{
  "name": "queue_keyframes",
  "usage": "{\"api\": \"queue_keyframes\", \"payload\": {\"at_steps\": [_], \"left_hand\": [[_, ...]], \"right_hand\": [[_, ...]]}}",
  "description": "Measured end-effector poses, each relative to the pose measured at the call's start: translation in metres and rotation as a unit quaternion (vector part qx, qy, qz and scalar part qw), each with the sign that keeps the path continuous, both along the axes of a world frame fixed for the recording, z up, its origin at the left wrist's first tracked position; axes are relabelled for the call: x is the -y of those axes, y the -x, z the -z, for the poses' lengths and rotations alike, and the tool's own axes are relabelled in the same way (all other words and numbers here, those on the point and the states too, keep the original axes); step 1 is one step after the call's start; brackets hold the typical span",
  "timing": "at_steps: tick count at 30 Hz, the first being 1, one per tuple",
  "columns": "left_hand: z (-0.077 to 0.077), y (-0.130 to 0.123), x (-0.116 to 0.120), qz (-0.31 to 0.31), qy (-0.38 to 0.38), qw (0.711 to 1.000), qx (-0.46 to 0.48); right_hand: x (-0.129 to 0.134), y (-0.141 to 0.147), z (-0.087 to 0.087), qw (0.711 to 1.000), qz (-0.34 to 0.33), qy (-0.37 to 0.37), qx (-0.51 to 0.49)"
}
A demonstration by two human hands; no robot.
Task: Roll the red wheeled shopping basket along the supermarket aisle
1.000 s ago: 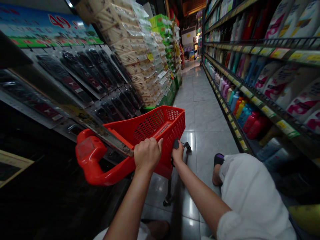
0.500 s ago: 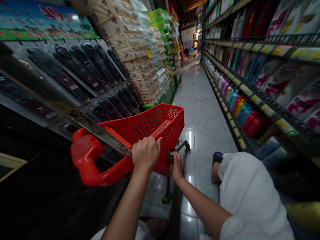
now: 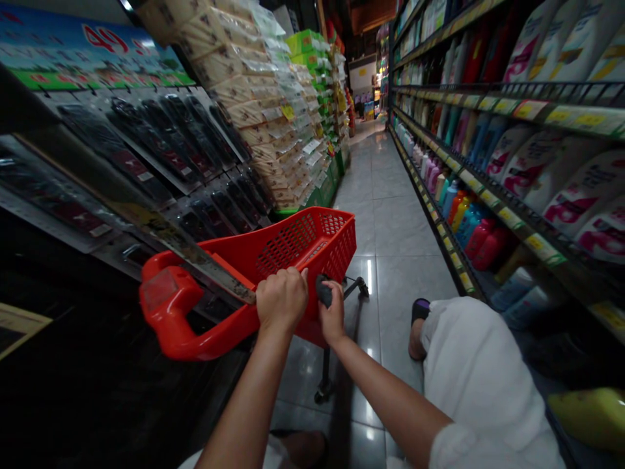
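My left hand [image 3: 282, 298] is closed in a fist at the lower end of a long, flat, worn metal bar [image 3: 195, 251]. The bar slants up to the left in front of the red shopping cart [image 3: 215, 339], and its far end runs into shadow. Just right of that fist, my right hand [image 3: 333, 312] pinches a small dark grey lump [image 3: 322, 291] between thumb and fingers; its kind is not clear. The lump is apart from the bar, in front of the cart's red side.
Packaged dark goods [image 3: 146, 140] hang on a rack at left, beside tall stacked packs [image 3: 249, 85]. Shelves of bottles [image 3: 488, 176] line the right. A tiled aisle [image 3: 395, 215] runs between. My white-clothed knee [image 3: 478, 365] is at lower right.
My right hand has moved up and left with the dark lump, closer to my left hand. My left hand keeps its hold on the bar. The view has shifted slightly.
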State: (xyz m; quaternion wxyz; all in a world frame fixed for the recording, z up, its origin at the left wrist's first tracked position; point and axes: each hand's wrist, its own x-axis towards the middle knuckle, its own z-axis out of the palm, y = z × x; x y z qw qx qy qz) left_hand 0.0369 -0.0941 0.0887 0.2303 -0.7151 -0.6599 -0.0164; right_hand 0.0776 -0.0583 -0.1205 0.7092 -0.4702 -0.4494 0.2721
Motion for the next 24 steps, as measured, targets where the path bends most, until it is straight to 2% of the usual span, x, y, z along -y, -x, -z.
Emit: {"api": "queue_keyframes", "payload": {"at_steps": [2, 6, 9, 11, 13, 15, 18, 20, 22, 24], "left_hand": [[0.000, 0.000, 0.000, -0.002, 0.000, 1.000, 0.002], [0.000, 0.000, -0.001, -0.006, 0.000, 1.000, 0.000], [0.000, 0.000, -0.002, -0.008, 0.002, 1.000, -0.004], [0.000, 0.000, -0.003, -0.009, 0.004, 1.000, -0.006], [0.001, 0.000, -0.003, -0.005, 0.002, 1.000, -0.008], [0.001, 0.000, -0.003, -0.001, -0.003, 1.000, -0.008], [0.002, 0.000, -0.002, 0.009, -0.010, 1.000, -0.004], [0.001, 0.000, -0.001, 0.034, -0.013, 0.999, 0.000], [-0.001, 0.003, 0.001, 0.083, -0.013, 0.996, 0.008], [-0.005, 0.010, 0.007, 0.148, -0.019, 0.989, 0.019]], "right_hand": [[0.017, 0.003, 0.009, 0.999, -0.017, -0.020, 0.031], [0.040, 0.012, 0.054, 0.999, -0.002, 0.018, 0.045], [0.039, 0.015, 0.084, 0.996, 0.024, 0.080, 0.010], [0.030, 0.016, 0.091, 0.991, 0.042, 0.125, -0.022], [0.018, 0.016, 0.083, 0.985, 0.057, 0.157, -0.049], [0.008, 0.015, 0.059, 0.984, 0.064, 0.157, -0.060], [0.001, 0.011, 0.012, 0.995, 0.044, 0.079, -0.036], [0.004, 0.007, -0.011, 1.000, 0.005, 0.006, 0.009], [0.011, 0.000, -0.020, 0.997, -0.032, -0.040, 0.064], [0.016, -0.011, -0.014, 0.991, -0.057, -0.043, 0.109]]}}
